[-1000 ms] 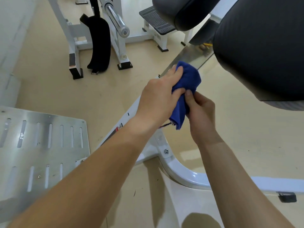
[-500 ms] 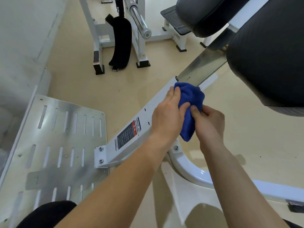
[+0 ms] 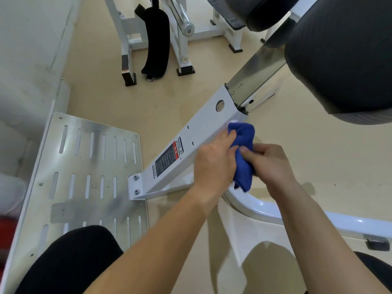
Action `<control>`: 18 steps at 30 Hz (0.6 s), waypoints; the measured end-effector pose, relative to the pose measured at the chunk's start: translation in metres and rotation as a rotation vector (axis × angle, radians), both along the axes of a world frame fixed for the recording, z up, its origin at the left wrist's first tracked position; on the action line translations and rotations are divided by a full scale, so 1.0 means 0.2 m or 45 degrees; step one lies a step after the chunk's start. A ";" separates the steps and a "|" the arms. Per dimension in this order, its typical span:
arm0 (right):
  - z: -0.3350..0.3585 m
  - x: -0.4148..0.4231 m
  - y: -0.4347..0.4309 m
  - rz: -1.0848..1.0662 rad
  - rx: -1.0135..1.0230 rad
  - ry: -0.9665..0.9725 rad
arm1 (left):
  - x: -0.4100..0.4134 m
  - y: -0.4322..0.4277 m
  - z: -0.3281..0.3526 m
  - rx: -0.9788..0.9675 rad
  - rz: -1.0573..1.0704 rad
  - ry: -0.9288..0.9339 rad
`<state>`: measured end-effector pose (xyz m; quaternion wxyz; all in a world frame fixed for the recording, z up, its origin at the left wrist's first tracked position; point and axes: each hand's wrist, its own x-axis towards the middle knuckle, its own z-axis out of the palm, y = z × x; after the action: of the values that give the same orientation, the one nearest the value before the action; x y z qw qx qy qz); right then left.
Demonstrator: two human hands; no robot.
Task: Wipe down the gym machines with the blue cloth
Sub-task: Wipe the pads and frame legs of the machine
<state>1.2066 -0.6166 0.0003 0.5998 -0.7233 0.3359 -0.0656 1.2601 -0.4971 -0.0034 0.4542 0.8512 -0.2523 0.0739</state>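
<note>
A bunched blue cloth (image 3: 244,153) lies against the right side of a white square beam (image 3: 199,132) of a gym machine. My left hand (image 3: 214,164) grips the cloth's left side, fingers curled over its top edge. My right hand (image 3: 269,162) pinches its right side with thumb and fingers. The beam carries a dark warning label (image 3: 167,160) and runs from a slotted metal footplate (image 3: 89,177) up to a steel inner rail (image 3: 254,79).
A large black seat pad (image 3: 339,56) overhangs at upper right. A curved white base tube (image 3: 275,215) runs along the floor below my hands. Another white machine frame (image 3: 127,39) with a chrome bar (image 3: 182,20) and a hanging black pad (image 3: 157,43) stands behind. A wall is at left.
Both hands with the cloth have slid down the beam from the steel rail toward the label. The view has tilted down, showing more footplate and my dark-clad knee.
</note>
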 end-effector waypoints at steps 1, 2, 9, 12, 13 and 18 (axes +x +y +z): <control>-0.02 -0.05 0.03 0.004 -0.003 0.016 | -0.02 0.05 -0.03 0.033 0.020 0.073; -0.04 -0.08 0.06 -0.026 -0.009 0.013 | -0.03 0.09 -0.07 0.056 0.058 0.132; -0.22 0.01 0.29 -0.344 0.234 -0.170 | 0.04 0.16 -0.18 -0.021 0.221 0.013; -0.25 0.14 0.30 -0.496 0.203 -0.332 | 0.14 0.14 -0.18 -0.045 0.320 -0.228; -0.25 0.19 0.30 -0.525 0.180 -0.359 | 0.17 0.13 -0.18 -0.042 0.377 -0.278; -0.32 0.27 0.32 -0.553 0.103 -0.448 | 0.18 0.05 -0.27 -0.136 0.340 -0.218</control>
<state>1.2609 -0.5536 -0.0635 0.6492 -0.5873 0.3760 -0.3038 1.2966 -0.4877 -0.0571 0.4620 0.8424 -0.1702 0.2191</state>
